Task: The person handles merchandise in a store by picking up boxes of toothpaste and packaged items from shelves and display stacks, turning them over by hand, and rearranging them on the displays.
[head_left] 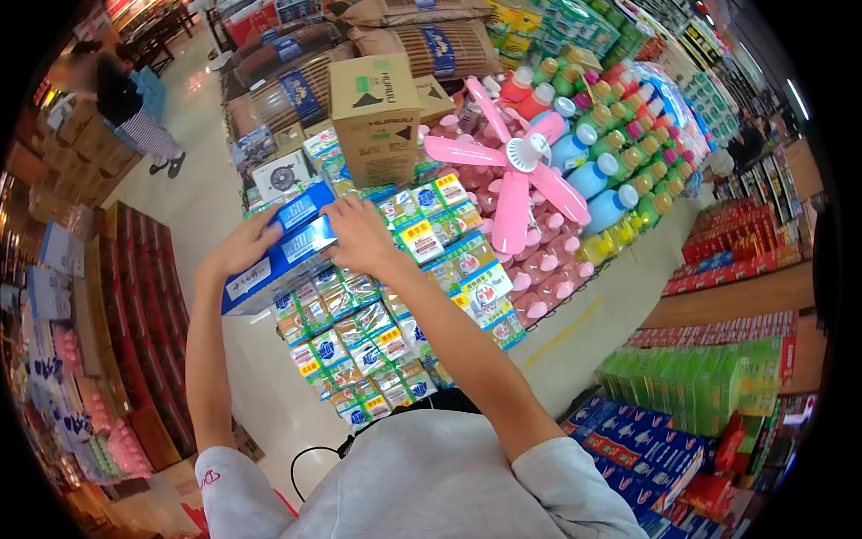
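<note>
Both hands are on a blue and white box (285,256), held tilted above the near left part of the stacked goods. My left hand (244,242) grips its left side, fingers bent over the top edge. Against the right end rests my right hand (361,235), its fingers curled on the box and partly hidden. Wrapped soap-like packs (373,346) in white, green and blue lie in layers below. Just beyond my right hand, a tall brown cardboard carton (377,121) stands upright. A pink fan with several blades (512,202) lies to its right.
Rows of pink, blue and green bottles (597,180) fill the right of the display. Brown packaged mats (422,49) are stacked at the back. Another person (126,99) stands in the left aisle. Green boxes (691,377) stand at lower right; red cartons (148,314) line the left.
</note>
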A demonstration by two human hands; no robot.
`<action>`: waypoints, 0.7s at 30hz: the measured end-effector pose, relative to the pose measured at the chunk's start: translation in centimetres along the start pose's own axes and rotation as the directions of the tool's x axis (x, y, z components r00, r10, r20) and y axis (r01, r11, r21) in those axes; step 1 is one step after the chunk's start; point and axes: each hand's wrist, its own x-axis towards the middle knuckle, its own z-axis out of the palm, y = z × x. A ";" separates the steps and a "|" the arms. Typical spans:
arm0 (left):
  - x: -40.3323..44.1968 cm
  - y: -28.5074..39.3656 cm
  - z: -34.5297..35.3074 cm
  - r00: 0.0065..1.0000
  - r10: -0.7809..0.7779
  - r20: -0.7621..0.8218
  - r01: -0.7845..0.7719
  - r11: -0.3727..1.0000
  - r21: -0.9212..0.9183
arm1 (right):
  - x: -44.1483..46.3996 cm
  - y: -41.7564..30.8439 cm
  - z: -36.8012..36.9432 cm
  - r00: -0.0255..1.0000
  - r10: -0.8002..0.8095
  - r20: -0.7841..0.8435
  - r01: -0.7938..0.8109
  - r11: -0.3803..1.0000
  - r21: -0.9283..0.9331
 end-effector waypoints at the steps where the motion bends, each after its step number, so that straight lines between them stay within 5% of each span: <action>1: -0.9 1.1 0.2 1.000 -0.002 -0.023 0.006 0.982 0.186 | 0.1 -0.1 0.0 1.000 0.013 0.004 -0.013 1.000 0.013; 2: -1.3 1.8 0.6 0.999 0.005 -0.048 0.013 0.931 0.366 | 0.3 -0.3 0.0 0.999 0.039 -0.004 -0.039 0.999 0.008; 8: -0.5 -0.1 1.7 0.996 0.025 -0.086 0.015 0.901 0.434 | 0.8 -0.1 0.8 0.985 -0.033 -0.171 0.024 0.998 -0.054; 14: -4.0 0.2 2.4 0.984 0.036 -0.173 0.052 0.879 0.474 | 1.5 -0.8 -0.4 0.994 0.015 0.111 -0.008 0.998 -0.062; 18: -6.3 -0.5 2.1 0.964 0.014 -0.267 0.144 0.815 0.562 | 1.0 -0.3 0.1 0.997 0.012 0.073 -0.007 0.998 -0.063; 20: -9.1 -1.4 1.8 0.924 -0.029 -0.382 0.213 0.868 0.448 | 1.6 -0.6 0.3 0.998 -0.001 0.060 0.005 0.998 -0.060; 21: -10.4 -3.5 1.5 0.906 -0.084 -0.415 0.177 0.966 0.190 | 1.7 -0.8 0.5 0.999 -0.009 0.049 0.012 0.999 -0.047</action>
